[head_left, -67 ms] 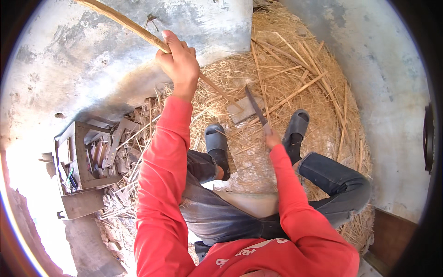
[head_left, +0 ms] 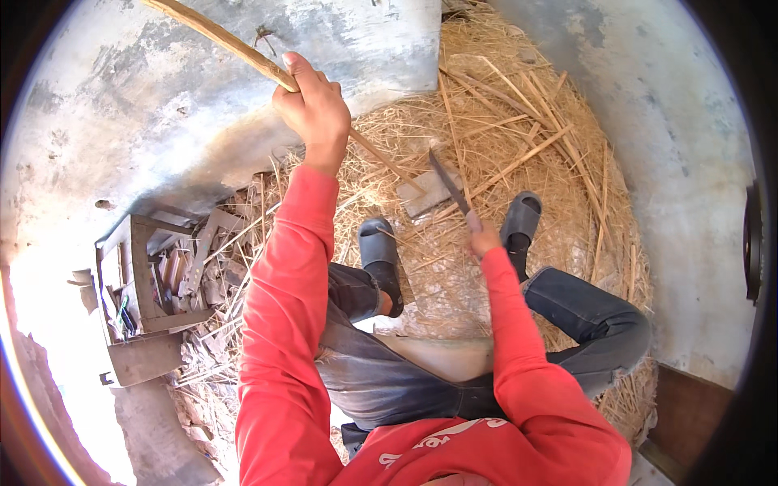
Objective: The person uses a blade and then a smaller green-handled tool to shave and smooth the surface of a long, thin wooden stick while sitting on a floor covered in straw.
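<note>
My left hand (head_left: 314, 107) is wrapped round a long wooden stick (head_left: 227, 40) that slants from the upper left down to the right. Its lower end meets a flat grey block (head_left: 428, 193) lying in the straw. In my right hand (head_left: 485, 238) is the handle of a knife (head_left: 450, 179) with a long dark blade. The blade points up and away from me, over the right part of the block. A gap separates the blade from the stick's lower end.
Wood shavings and straw (head_left: 502, 89) cover the floor, with several long split sticks (head_left: 559, 138) at the far right. My slippered feet (head_left: 378, 247) flank the block. A wooden crate (head_left: 150, 275) with scraps stands at left. Grey walls (head_left: 681, 146) rise around.
My right hand and the knife have shifted very slightly, with the blade tip a little further left. My left hand keeps its hold on the stick.
</note>
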A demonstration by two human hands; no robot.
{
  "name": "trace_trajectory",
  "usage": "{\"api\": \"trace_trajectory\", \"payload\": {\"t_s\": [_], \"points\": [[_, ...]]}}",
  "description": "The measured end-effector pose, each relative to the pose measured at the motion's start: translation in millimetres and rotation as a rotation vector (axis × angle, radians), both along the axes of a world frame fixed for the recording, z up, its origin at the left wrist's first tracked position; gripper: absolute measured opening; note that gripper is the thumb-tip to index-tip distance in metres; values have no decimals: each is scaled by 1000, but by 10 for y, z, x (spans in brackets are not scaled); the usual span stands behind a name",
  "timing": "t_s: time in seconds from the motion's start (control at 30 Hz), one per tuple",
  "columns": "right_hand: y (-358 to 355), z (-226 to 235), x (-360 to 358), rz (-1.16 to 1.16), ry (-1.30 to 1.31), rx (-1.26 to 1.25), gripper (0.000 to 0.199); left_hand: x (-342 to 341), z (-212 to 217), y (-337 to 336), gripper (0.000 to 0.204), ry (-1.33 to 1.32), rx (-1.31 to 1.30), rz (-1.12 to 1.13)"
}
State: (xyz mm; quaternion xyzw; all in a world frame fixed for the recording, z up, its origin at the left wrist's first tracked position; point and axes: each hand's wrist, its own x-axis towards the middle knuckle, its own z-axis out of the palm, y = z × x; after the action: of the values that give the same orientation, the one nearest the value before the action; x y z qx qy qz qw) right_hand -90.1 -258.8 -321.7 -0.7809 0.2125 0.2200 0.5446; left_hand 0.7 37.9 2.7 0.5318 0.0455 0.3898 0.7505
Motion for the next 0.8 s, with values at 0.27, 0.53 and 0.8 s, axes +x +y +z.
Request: {"api": "trace_trajectory", "payload": {"t_s": [0.27, 0.53, 0.8], "points": [[166, 2646, -50, -234, -681, 382, 34, 210, 52, -493, 51, -7, 182, 62], [274, 264, -1347, 77, -445, -245, 46, 202, 60, -874, 48, -2, 256, -30], [411, 2046, -466, -252, -721, 261, 34, 40, 90, -664, 55, 19, 192, -12]]}}
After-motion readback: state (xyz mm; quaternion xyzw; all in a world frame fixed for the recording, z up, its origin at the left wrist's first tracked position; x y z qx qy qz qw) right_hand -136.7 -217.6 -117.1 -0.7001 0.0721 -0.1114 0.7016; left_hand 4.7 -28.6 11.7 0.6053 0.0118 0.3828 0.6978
